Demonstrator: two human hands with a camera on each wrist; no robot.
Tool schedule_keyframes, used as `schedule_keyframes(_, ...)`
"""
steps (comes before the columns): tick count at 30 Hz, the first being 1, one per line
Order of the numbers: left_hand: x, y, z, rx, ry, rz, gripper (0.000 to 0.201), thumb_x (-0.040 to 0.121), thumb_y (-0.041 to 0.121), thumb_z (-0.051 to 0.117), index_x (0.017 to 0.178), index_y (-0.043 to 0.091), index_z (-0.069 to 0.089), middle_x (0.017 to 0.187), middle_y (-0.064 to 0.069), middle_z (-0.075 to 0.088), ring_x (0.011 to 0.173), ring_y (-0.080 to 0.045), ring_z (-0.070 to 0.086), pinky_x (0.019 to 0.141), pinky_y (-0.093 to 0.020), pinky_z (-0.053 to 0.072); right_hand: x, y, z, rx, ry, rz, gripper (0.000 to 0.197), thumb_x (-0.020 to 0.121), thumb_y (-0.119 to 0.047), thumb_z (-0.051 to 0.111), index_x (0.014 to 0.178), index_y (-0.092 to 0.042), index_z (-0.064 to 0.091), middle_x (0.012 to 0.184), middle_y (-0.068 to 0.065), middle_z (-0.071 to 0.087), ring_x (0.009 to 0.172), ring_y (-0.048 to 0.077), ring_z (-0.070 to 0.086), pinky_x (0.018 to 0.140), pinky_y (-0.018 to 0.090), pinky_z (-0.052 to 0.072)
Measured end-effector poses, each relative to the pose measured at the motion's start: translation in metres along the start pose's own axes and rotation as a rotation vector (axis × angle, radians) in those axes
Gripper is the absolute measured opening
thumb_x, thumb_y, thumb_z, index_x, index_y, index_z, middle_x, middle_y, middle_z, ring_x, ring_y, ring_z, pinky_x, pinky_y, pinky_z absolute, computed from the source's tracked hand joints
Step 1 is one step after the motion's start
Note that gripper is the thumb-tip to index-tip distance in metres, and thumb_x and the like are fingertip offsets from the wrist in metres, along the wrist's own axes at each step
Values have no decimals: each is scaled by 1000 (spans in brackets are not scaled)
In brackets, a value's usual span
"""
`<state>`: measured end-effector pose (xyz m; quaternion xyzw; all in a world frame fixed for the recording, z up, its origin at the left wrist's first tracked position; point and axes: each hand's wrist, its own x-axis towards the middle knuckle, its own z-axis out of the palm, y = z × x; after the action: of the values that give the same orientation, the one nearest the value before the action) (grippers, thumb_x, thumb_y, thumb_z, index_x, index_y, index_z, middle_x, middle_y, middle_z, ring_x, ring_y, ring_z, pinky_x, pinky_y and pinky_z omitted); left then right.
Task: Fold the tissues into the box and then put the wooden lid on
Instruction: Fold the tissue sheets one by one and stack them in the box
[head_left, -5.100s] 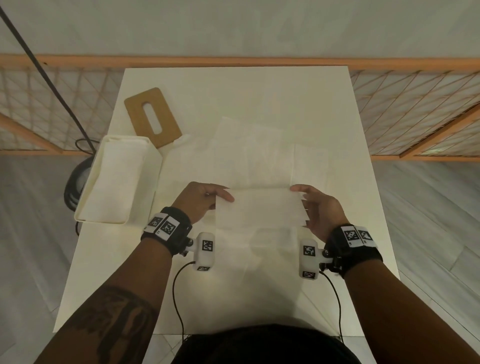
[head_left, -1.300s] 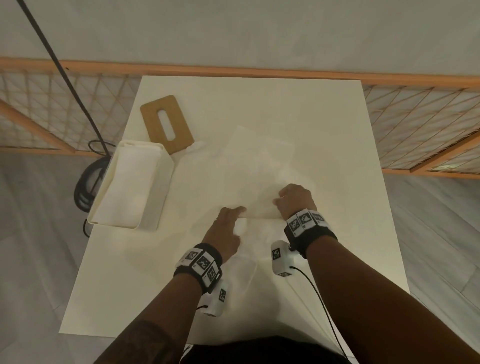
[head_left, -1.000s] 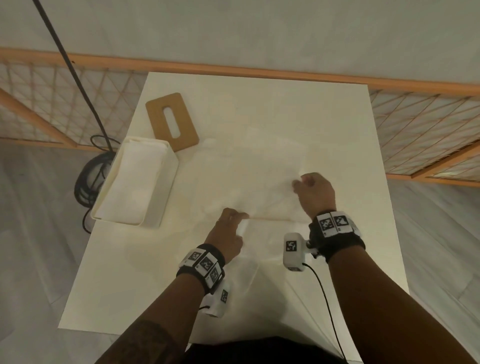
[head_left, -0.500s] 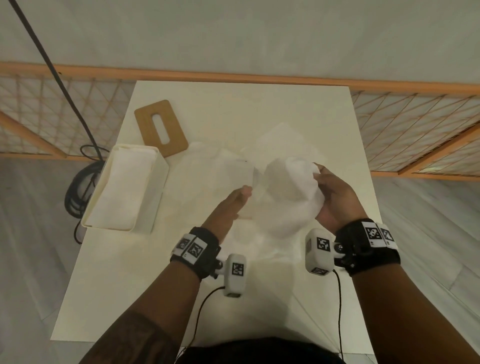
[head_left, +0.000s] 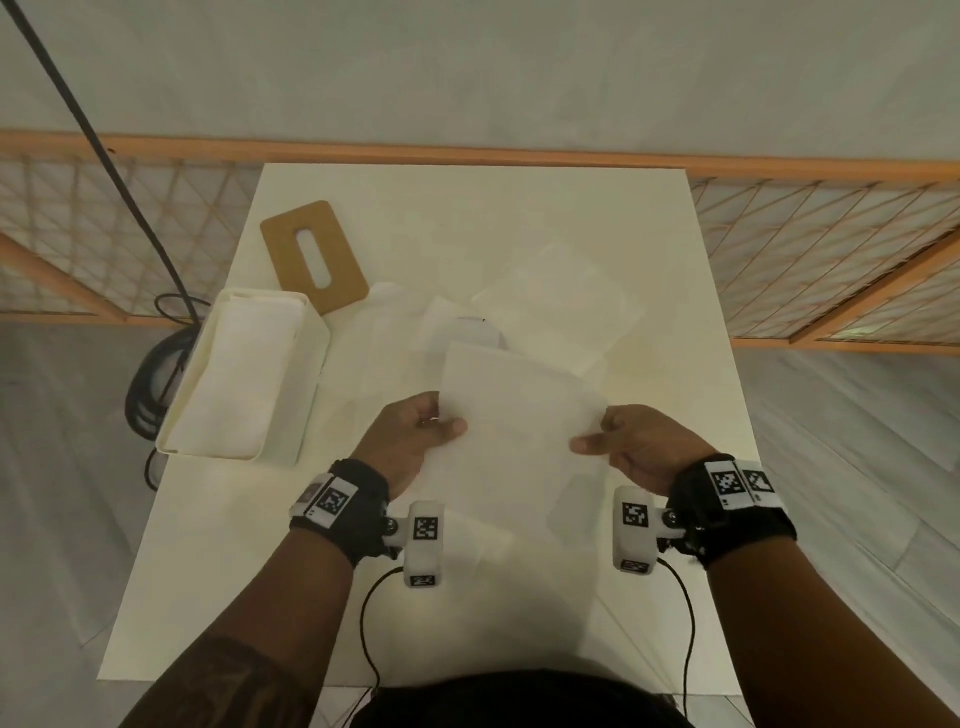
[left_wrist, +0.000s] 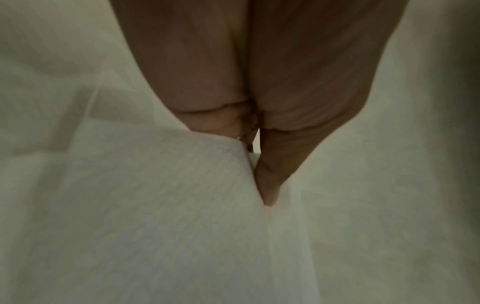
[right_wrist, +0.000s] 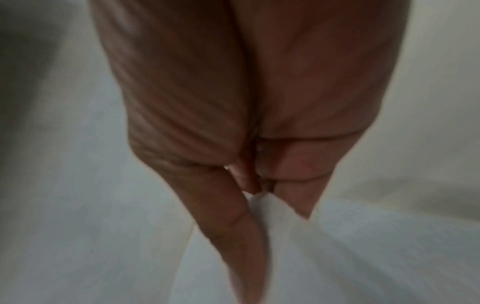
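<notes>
Fingers (left_wrist: 270, 185) and thumb of the left hand (head_left: 410, 441) pinch the tissue's (head_left: 519, 415) left edge, the right hand (head_left: 639, 447) its right, above the desk (head_left: 519, 218). The sheet hides fingertips. Box (head_left: 311, 384) and wooden lid (head_left: 291, 244) sit far left; both wrist views blur.

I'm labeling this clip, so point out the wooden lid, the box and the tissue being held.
Lid (head_left: 340, 270), head view, on the wood right of its slot.
Box (head_left: 310, 395), head view, on its right outer wall.
Tissue (head_left: 519, 415), head view, on the middle of the held sheet.

White tissue (head_left: 519, 415) held spread; box (head_left: 244, 379) open (wooden lid (head_left: 314, 257) behind).
</notes>
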<state>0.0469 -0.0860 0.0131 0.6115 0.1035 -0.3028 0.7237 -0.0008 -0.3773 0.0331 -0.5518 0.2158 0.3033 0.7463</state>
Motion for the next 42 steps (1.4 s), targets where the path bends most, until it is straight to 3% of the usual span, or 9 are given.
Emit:
schedule_keyframes(3,3,1,-14,188,40,31,21,89,7,74,110,12,76,111,-11,76,108,-32,71,101,-49,53,11,12,3,-10,95,10,42,83,3,72,124,11,63,124,22,70,117,33,68,105,43,51)
schedule_keyframes(7,5,-7,-15,244,104,0,27,75,30,78,101,26,79,108,-9,77,109,-37,69,101,-59,51,15,22,11,-69,150,33,33,93,-10,71,126,-11,65,117,13,75,105,34,73,93,49,59)
schedule_keyframes(16,6,-18,-17,351,125,-43,28,88,0,72,85,26,84,99,-14,78,101,-42,71,92,-57,57,5,26,2,-298,264,-105,18,90,8,67,91,-6,77,88,11,78,81,22,76,68,29,61)
schedule_keyframes(20,7,-20,-15,464,56,-77,38,94,-11,52,87,11,82,85,4,78,94,-23,75,79,-26,59,11,42,-9,-474,288,-39,54,83,18,36,72,-14,78,90,14,75,79,28,65,69,33,55)
schedule_keyframes(26,10,-22,-11,640,100,-128,45,90,-5,46,80,19,82,104,-8,75,88,-27,70,86,-36,59,22,54,-7,-572,351,46,59,76,10,33,82,-22,82,108,8,75,102,36,68,93,51,58)
schedule_keyframes(31,9,-19,-5,830,220,-30,31,94,10,52,85,17,82,96,0,72,81,-20,62,87,-29,53,18,41,13,-889,585,-37,33,84,-3,50,93,-25,73,109,-1,66,96,18,60,84,29,48)
schedule_keyframes(35,9,-27,-6,1146,215,43,36,95,35,62,74,7,69,87,-6,65,79,-20,59,84,-33,54,30,50,22,-1200,474,-218,38,91,-23,68,128,-29,60,136,0,47,125,23,48,101,38,48)
schedule_keyframes(38,4,-27,6,1352,238,223,26,90,44,68,93,18,63,110,1,48,96,-17,46,90,-32,46,37,53,26,-1328,369,-153,49,90,-29,74,135,-30,56,141,-2,42,132,22,40,105,40,47)
schedule_keyframes(42,10,-31,42,1508,-83,353,54,89,37,67,137,22,47,140,1,44,129,-26,42,107,-39,38,35,53,29,-1371,441,-267,25,87,-26,77,109,-28,64,131,-5,49,126,21,42,101,39,44)
